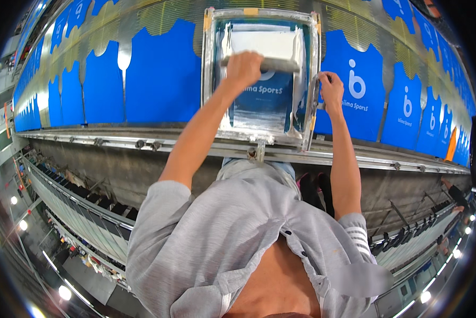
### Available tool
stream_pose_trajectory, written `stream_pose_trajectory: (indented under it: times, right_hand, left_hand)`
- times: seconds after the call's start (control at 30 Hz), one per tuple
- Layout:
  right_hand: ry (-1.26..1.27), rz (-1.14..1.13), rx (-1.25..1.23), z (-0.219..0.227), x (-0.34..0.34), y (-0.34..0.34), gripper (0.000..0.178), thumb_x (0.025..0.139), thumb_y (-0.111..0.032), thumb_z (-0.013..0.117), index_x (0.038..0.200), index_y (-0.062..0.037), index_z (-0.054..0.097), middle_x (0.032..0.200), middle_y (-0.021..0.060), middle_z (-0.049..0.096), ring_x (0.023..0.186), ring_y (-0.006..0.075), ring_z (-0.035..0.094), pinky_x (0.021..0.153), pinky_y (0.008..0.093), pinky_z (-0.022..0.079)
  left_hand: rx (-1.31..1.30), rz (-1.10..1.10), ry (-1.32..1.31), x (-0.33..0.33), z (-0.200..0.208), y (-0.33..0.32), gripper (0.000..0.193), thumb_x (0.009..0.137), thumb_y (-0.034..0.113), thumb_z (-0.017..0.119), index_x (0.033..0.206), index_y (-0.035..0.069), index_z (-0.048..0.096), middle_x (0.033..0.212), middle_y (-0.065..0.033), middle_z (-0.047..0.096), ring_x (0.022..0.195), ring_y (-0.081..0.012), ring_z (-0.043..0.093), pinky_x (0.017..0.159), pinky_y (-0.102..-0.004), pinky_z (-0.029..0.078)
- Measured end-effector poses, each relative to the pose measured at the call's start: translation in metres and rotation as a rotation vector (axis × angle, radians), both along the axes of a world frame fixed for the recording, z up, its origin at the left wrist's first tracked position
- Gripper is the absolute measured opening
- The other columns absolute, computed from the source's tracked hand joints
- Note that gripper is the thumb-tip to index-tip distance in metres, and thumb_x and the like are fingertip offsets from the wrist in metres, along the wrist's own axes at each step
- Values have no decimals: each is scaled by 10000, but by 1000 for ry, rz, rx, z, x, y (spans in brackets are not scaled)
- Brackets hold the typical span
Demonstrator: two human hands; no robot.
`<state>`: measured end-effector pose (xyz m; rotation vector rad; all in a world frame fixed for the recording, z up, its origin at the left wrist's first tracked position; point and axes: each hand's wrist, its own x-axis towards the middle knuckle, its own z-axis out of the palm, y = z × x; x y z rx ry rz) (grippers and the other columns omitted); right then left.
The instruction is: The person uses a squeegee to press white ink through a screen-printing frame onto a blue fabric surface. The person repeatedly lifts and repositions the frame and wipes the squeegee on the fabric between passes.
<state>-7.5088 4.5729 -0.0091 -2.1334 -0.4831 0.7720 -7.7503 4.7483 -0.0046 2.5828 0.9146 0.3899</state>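
Observation:
A silkscreen frame (207,69) lies over the long table straight ahead, with white ink (259,41) smeared across its far part and along the sides of the mesh. My left hand (244,69) is closed round the handle of a squeegee (281,65), which spans the mesh just beyond a white logo. At the frame's right edge, my right hand (330,89) has its fingers curled on the rim. Right of the frame lies a blue vest-shaped fabric piece (373,90) with a white print; the blue piece (163,79) on the left is plain.
Rows of blue pieces continue both ways along the table, printed ones (406,108) to the right. A metal rail (185,144) runs along the near edge. An orange item (451,144) lies far right, near another person (455,195). Another long table (79,199) stands behind me.

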Motion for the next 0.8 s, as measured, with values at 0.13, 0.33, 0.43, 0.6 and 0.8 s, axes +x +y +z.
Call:
stream_pose_trajectory:
  times: [0.13, 0.33, 0.43, 0.6, 0.8]
  right_hand:
    - [-85, -14, 23, -1, -4, 6, 384, 913, -306, 727, 1143, 1, 731, 840, 101, 714, 636, 161, 619, 578, 317, 486]
    - [-161, -85, 281, -25, 8, 2, 342, 926, -296, 708, 1062, 15, 752, 872, 83, 724, 783, 159, 608, 741, 318, 495]
    - [-179, -79, 245, -7, -34, 19, 294, 930, -255, 709, 1032, 17, 747, 813, 44, 683, 726, 125, 568, 667, 301, 467]
    - [-41, -94, 455, -47, -145, 86, 194, 960, -181, 680, 993, 2, 732, 707, -32, 566, 572, 46, 442, 490, 260, 339]
    - [128, -119, 462, -61, -272, 150, 180, 979, -159, 649, 997, 8, 715, 665, -31, 526, 525, 56, 429, 458, 266, 321]
  left_hand:
    - [45, 7, -44, -80, -32, -134, 392, 815, 7, 564, 1190, 2, 680, 1243, -178, 671, 1173, -335, 632, 975, -447, 516]
    - [-34, 11, -82, -118, 9, -179, 468, 709, -34, 614, 1173, 6, 665, 1232, -124, 662, 1200, -304, 606, 996, -416, 487]
    - [-114, 37, -30, -138, 11, -159, 441, 698, -19, 635, 1136, 12, 676, 1201, -115, 671, 1167, -287, 618, 980, -420, 491]
    - [-84, 52, 88, -241, 8, -77, 342, 720, 55, 624, 1053, 45, 705, 1009, -91, 719, 1030, -286, 674, 894, -418, 521]
    - [-126, 43, 200, -354, -3, 2, 234, 702, 38, 619, 919, 51, 705, 894, -94, 705, 936, -313, 681, 815, -446, 532]
